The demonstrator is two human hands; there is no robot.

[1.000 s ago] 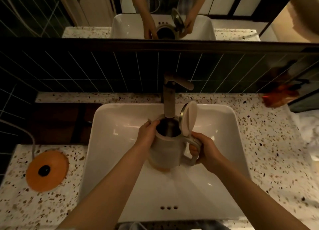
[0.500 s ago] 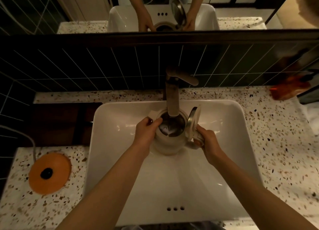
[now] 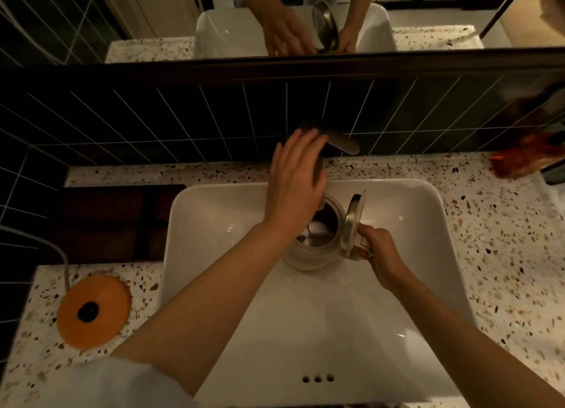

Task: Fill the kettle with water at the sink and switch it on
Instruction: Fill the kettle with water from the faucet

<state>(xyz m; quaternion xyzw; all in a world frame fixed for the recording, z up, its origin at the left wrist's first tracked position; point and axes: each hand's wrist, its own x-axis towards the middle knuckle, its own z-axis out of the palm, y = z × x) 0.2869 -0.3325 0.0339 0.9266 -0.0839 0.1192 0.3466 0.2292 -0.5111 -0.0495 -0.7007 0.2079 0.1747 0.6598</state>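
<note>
A white kettle [image 3: 308,256] stands in the white sink basin [image 3: 214,212] with its lid [image 3: 351,221] flipped up on the right side. My right hand [image 3: 380,251] grips the kettle's handle. My left hand [image 3: 295,181] is off the kettle, fingers spread, raised over the spout of the tap [image 3: 342,143] and hiding most of it. The tap's lever sticks out to the right of my fingers. Whether water is running cannot be told.
An orange round kettle base [image 3: 93,311] with a cord lies on the speckled counter [image 3: 504,254] left of the basin. Dark tiled wall and a mirror stand behind. An orange-red object [image 3: 526,153] sits at the far right back.
My left hand let go of the kettle's rim and rose up to the tap. The kettle stays under the spout, held by my right hand alone.
</note>
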